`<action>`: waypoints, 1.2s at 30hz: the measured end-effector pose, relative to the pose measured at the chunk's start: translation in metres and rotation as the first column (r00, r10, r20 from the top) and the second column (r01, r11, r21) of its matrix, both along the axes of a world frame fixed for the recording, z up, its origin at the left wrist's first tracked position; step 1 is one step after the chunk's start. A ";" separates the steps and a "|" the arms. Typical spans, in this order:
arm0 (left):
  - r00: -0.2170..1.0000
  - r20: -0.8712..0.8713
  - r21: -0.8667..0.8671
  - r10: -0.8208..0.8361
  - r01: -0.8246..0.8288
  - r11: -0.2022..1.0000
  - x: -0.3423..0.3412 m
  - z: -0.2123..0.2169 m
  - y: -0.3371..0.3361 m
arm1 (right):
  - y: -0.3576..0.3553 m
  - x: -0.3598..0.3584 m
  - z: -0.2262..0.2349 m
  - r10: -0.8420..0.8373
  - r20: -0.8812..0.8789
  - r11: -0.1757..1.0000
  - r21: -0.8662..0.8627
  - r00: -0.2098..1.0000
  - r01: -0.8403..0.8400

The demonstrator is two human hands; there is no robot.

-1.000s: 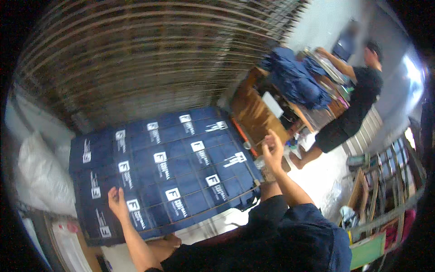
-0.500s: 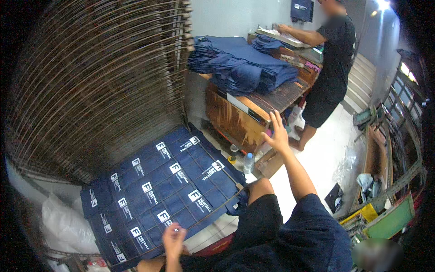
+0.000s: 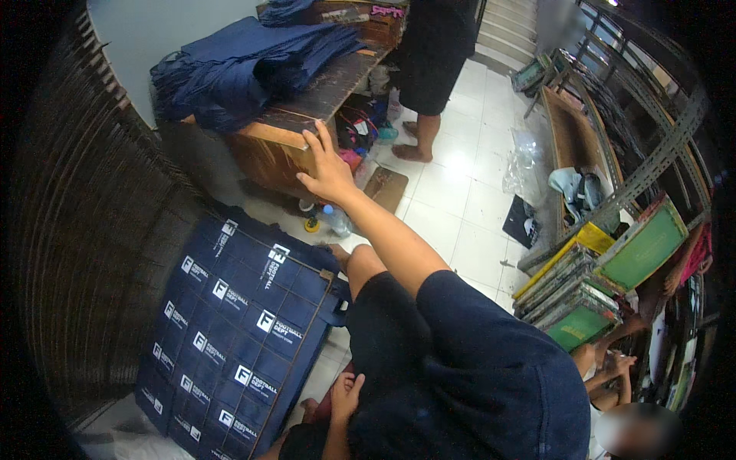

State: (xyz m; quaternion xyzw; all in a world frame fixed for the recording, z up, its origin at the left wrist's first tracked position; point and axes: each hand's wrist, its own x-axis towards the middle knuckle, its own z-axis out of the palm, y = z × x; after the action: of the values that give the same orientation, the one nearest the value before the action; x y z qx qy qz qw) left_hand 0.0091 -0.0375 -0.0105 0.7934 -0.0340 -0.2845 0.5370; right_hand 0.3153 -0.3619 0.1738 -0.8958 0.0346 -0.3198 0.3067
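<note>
Beside my dark shorts and a dark red seat edge, my left hand (image 3: 346,395) rests with its fingers loosely bent and nothing visible in it. My right hand (image 3: 330,170) reaches out with fingers spread and empty, in front of the wooden table's corner (image 3: 287,136); whether it touches the wood I cannot tell. To the left, navy fabric pieces (image 3: 249,295) with white prints lie under a metal wire grid (image 3: 295,337). More wire racks (image 3: 84,230) stand raised in a dense stack behind them.
A navy cloth pile (image 3: 230,65) covers the table. A plastic bottle (image 3: 336,220) stands on the floor near my knee. A barefoot co-worker (image 3: 433,61) stands beyond the table. Green-faced frames (image 3: 644,245) lean at right, where another person's hands (image 3: 613,366) show.
My view has swung right and down. My left hand has drawn back from above the printed fabric to beside my leg. My right hand stays outstretched. Another person's hands now show at lower right.
</note>
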 end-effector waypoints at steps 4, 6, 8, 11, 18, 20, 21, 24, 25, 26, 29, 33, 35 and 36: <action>1.000 0.016 0.097 0.000 -0.002 0.995 0.001 0.015 -0.002 | 0.004 0.002 -0.001 0.001 -0.014 1.000 0.026 1.000 -0.001; 1.000 0.023 0.111 -0.020 0.017 0.994 0.001 0.006 0.001 | 0.003 0.003 -0.003 0.004 0.009 1.000 0.015 1.000 -0.004; 0.998 0.030 0.135 -0.052 0.048 0.990 0.001 -0.002 0.003 | 0.000 0.002 -0.004 0.005 0.017 1.000 0.006 1.000 -0.005; 0.991 0.050 0.227 -0.127 0.113 0.967 0.000 0.000 0.001 | -0.001 0.000 -0.003 0.009 0.009 1.000 0.004 1.000 -0.009; 0.941 0.071 0.472 -0.332 0.261 0.842 0.004 0.012 -0.006 | 0.001 0.006 -0.006 0.021 0.046 0.999 -0.031 0.999 -0.020; 0.956 0.064 0.406 -0.287 0.238 0.882 0.008 0.013 -0.004 | -0.002 0.004 -0.003 0.009 0.086 0.996 -0.092 0.996 -0.001; 0.963 0.026 0.364 -0.269 0.242 0.899 0.011 0.011 -0.002 | -0.006 0.005 -0.003 0.013 0.099 0.997 -0.077 0.995 -0.006; 0.984 0.001 0.323 -0.179 0.169 0.931 0.015 0.015 -0.003 | -0.014 0.001 0.003 0.026 0.136 0.996 -0.085 0.990 -0.015; 0.989 -0.019 0.308 -0.149 0.147 0.940 0.011 0.014 -0.001 | -0.011 0.000 0.008 0.023 0.133 0.998 -0.055 0.991 -0.016; 0.991 -0.046 0.296 -0.124 0.132 0.946 0.009 0.000 0.002 | -0.016 0.003 0.009 0.034 0.172 0.998 -0.058 0.984 -0.025; 0.994 -0.033 0.274 -0.100 0.105 0.956 0.009 -0.006 0.001 | -0.030 0.011 0.016 0.068 0.254 0.998 0.002 0.965 -0.070; 0.993 -0.106 0.215 -0.058 0.080 0.973 0.008 -0.013 0.004 | -0.046 0.017 0.041 0.174 0.160 0.965 0.170 0.972 -0.201; 0.979 -0.195 0.252 -0.065 0.114 0.961 0.015 0.007 0.002 | -0.052 0.027 0.054 0.123 0.135 0.950 0.271 0.983 -0.156; 0.981 -0.186 0.245 -0.056 0.102 0.964 0.015 0.002 0.004 | -0.051 0.038 0.061 0.091 0.240 0.960 0.236 0.966 -0.149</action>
State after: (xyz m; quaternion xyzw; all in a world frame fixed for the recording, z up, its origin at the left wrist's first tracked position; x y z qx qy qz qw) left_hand 0.0239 -0.0331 -0.0085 0.8249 0.0190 -0.3774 0.4203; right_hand 0.3535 -0.4130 0.2348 -0.8076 -0.0153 -0.3936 0.4389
